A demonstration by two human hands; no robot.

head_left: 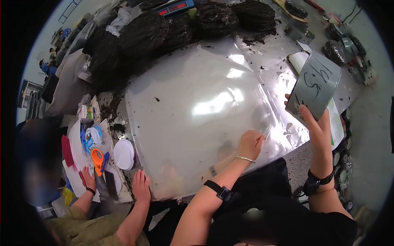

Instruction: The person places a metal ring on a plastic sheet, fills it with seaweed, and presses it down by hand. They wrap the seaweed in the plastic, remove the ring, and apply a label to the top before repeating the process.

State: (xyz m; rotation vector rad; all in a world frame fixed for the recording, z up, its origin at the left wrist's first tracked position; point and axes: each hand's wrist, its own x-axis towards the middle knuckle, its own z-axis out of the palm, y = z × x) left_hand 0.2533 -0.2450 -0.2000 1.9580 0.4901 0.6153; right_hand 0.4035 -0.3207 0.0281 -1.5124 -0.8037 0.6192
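Observation:
My right hand (317, 121) holds up a round grey metal container (317, 82) with "14.5" written in black on its side. The thumb lies against the near side, while fingertips show past its left edge. Whether the container has a bottom cannot be seen. Lower and to the left, my left hand (251, 144) is closed at the right part of a clear plastic sheet (176, 123), its fingers pinched on the plastic near a bright crease. The sheet covers most of the table and has a few dark crumbs on it.
Dark, layered round stacks (143, 35) line the far side, behind them a blue digital scale (176, 7). At left, a co-worker's hands (141, 186) rest near a white round lid (124, 154), orange scissors (97, 158) and a red brush (67, 149). Wrapped rolls (334, 52) stand right.

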